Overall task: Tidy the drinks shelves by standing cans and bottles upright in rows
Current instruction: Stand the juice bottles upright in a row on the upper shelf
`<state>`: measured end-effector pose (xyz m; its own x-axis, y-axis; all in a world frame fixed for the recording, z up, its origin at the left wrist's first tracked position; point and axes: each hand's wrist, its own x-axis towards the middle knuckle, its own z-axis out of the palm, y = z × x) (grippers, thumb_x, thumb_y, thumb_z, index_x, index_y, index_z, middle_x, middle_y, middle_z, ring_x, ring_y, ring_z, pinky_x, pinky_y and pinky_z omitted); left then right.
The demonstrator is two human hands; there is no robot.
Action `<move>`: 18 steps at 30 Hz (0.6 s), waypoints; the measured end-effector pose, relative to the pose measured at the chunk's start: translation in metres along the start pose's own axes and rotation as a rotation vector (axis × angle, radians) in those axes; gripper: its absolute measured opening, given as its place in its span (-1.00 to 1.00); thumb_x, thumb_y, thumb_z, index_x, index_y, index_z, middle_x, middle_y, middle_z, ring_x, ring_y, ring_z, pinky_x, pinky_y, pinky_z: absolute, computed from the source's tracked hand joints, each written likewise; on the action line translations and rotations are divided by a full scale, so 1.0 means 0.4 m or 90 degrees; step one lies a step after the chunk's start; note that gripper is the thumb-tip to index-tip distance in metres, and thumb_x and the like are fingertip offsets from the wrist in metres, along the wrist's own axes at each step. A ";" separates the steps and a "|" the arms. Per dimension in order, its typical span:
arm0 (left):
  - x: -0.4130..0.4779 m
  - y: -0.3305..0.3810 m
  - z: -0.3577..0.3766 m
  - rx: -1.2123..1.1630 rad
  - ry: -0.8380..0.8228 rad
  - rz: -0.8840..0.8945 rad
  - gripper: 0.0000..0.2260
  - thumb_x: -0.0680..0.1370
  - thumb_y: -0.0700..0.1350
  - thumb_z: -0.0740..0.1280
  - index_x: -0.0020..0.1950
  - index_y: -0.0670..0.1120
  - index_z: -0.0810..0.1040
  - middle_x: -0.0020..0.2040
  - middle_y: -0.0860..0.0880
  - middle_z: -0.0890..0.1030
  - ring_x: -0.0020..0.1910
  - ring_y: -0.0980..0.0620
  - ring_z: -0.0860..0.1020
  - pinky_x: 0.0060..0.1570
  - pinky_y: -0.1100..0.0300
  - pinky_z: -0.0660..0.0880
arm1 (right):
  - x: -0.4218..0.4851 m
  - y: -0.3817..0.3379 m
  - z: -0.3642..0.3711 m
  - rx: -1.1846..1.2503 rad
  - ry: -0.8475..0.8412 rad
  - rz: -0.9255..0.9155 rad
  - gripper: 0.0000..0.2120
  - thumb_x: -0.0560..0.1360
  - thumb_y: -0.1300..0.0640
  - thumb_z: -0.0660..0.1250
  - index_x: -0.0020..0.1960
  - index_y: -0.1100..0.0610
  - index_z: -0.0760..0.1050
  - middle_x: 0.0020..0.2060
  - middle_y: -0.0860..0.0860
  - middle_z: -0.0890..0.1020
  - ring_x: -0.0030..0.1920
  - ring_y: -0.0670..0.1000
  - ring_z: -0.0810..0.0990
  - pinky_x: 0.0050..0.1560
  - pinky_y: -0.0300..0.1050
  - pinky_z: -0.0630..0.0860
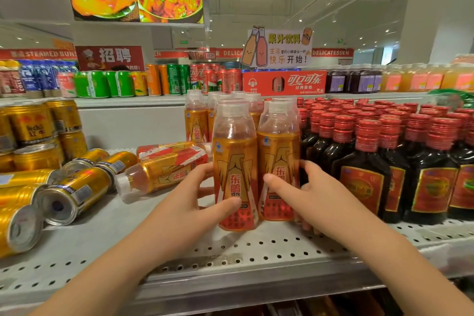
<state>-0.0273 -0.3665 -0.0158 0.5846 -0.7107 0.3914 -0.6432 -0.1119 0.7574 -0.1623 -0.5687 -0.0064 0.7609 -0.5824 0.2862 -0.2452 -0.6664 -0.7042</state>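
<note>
Two orange energy-drink bottles stand upright side by side at the front of the perforated grey shelf (256,251). My left hand (195,202) grips the left bottle (234,156), thumb across its label. My right hand (313,187) grips the right bottle (278,151), thumb on its front and fingers behind it. More of these bottles (197,120) stand upright behind them. To the left, two of the same bottles (164,172) lie on their sides. Several gold cans (74,192) lie toppled at the far left.
Dark bottles with red caps (372,151) stand in tight rows right of my right hand. Stacked gold cans (33,126) stand at the back left. An upper shelf holds green, orange and red cans (179,79) and a red carton (284,83).
</note>
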 end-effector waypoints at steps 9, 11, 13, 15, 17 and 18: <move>0.068 -0.008 -0.045 0.038 -0.061 -0.019 -0.58 0.52 0.18 0.45 0.33 0.36 0.40 0.20 0.43 0.56 0.15 0.37 0.58 0.05 0.33 0.58 | 0.061 -0.035 0.003 0.029 -0.113 -0.007 -0.52 0.32 -0.55 0.22 0.08 -0.29 0.36 -0.44 -0.25 0.63 -0.55 -0.17 0.55 -0.55 -0.33 0.41; 0.084 -0.011 -0.054 0.049 -0.069 -0.017 -0.64 0.52 0.16 0.45 0.24 0.40 0.40 0.14 0.48 0.56 0.09 0.42 0.58 -0.06 0.42 0.56 | 0.067 -0.035 0.013 0.011 -0.087 -0.003 -0.49 0.36 -0.53 0.22 0.16 -0.26 0.34 -0.38 -0.20 0.65 -0.49 -0.18 0.60 -0.48 -0.26 0.48; 0.096 -0.023 -0.056 0.048 -0.064 -0.013 -0.64 0.52 0.16 0.45 0.25 0.39 0.41 0.13 0.47 0.57 0.09 0.40 0.58 -0.04 0.40 0.56 | 0.060 -0.025 0.033 -0.052 -0.034 -0.016 -0.44 0.35 -0.54 0.22 0.22 -0.26 0.28 -0.19 -0.25 0.64 -0.31 -0.19 0.64 -0.30 -0.17 0.57; 0.099 -0.039 -0.050 0.052 -0.042 0.004 -0.62 0.52 0.17 0.45 0.29 0.34 0.43 0.13 0.45 0.57 0.08 0.40 0.57 -0.07 0.45 0.53 | 0.045 -0.016 0.055 -0.129 0.020 -0.033 -0.40 0.32 -0.56 0.22 0.21 -0.26 0.24 -0.08 -0.27 0.59 -0.17 -0.19 0.61 -0.21 -0.13 0.58; 0.099 -0.052 -0.042 0.042 -0.017 0.021 -0.61 0.51 0.18 0.47 0.29 0.31 0.45 0.13 0.43 0.58 0.06 0.39 0.57 -0.11 0.50 0.51 | 0.041 -0.010 0.071 -0.169 0.063 -0.054 -0.39 0.31 -0.53 0.26 0.21 -0.22 0.24 -0.02 -0.21 0.49 -0.12 -0.14 0.58 -0.22 -0.16 0.55; 0.100 -0.058 -0.038 0.034 -0.008 0.026 -0.61 0.50 0.18 0.47 0.28 0.31 0.45 0.12 0.41 0.58 0.06 0.38 0.58 -0.11 0.50 0.52 | 0.044 -0.009 0.076 -0.163 0.072 -0.061 -0.40 0.33 -0.50 0.30 0.20 -0.20 0.25 -0.01 -0.19 0.47 -0.11 -0.14 0.57 -0.24 -0.20 0.52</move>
<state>0.0184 -0.3819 -0.0096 0.5518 -0.7236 0.4146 -0.6917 -0.1194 0.7122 -0.1295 -0.5623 -0.0185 0.7196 -0.5497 0.4244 -0.3302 -0.8084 -0.4873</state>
